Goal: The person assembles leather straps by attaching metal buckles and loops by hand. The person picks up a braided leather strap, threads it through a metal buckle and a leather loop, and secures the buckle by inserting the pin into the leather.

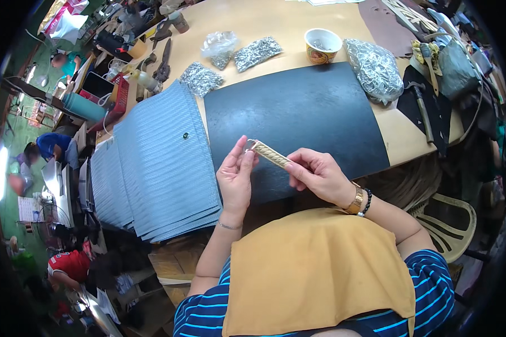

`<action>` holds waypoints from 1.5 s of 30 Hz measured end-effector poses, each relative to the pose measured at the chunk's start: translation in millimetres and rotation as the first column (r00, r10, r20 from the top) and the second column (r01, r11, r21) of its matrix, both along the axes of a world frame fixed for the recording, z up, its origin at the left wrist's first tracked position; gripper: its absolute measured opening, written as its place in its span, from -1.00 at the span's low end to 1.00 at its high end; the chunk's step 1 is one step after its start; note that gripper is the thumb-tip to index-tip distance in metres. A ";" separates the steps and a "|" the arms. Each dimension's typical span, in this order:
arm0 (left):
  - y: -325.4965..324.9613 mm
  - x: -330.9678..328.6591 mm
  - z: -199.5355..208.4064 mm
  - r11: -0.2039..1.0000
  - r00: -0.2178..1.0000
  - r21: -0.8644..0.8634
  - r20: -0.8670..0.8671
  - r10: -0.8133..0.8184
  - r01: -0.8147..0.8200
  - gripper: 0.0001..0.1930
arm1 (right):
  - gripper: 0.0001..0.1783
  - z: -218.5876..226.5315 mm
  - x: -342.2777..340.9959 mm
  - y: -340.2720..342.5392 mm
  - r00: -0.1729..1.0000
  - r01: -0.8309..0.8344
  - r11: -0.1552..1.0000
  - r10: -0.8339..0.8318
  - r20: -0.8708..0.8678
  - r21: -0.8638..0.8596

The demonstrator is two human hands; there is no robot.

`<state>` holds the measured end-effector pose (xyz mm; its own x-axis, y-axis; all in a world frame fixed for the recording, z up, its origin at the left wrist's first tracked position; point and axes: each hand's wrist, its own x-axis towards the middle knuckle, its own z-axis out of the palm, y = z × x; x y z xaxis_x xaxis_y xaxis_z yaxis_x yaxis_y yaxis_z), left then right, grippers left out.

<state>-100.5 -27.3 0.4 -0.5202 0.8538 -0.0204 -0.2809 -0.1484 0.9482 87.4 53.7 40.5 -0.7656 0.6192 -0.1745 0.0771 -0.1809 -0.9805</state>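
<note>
A short tan strap (272, 154) with a raised woven pattern is held between my two hands, above the near part of a black mat (298, 106). At its upper left end shows a small metal loop (251, 142). My left hand (236, 178) is closed at this end, the loop between thumb and fingers. Pinching the lower right end of the strap is my right hand (324, 180), thumb on top. A stack of light blue woven-pattern sheets (157, 163) lies left of the mat, with a small dark round piece (186, 136) on it.
Beyond the mat lie bags of small metal parts (258, 53) and a paper cup (323, 46). A larger bag of metal pieces (375, 70) sits to the right, near a hammer (423, 112). A plastic chair (447, 224) stands at right. Other people (70, 264) are at far left.
</note>
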 end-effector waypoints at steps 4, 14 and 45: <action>-2.1 3.3 3.2 0.999 0.999 -0.038 0.040 0.005 -0.003 -0.61 | -0.72 7.2 -6.5 -1.1 0.999 0.049 0.995 -0.049 -0.001 -0.089; -1.7 10.2 7.0 0.998 0.977 0.057 0.211 -0.003 -0.010 -0.68 | -0.71 -6.1 -6.9 -1.3 0.998 0.011 0.990 -0.003 0.057 -0.138; 1.7 24.5 -1.5 0.988 0.909 0.005 0.391 -0.145 0.156 -0.72 | -0.77 -20.2 -14.0 -3.1 0.997 0.075 0.993 -0.076 -0.008 -0.092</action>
<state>-76.0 -25.6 -1.1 -0.3319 0.9178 -0.2179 -0.6454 -0.0525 0.7620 73.4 50.6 20.3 -0.7198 0.6569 -0.2243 0.0489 -0.2744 -0.9604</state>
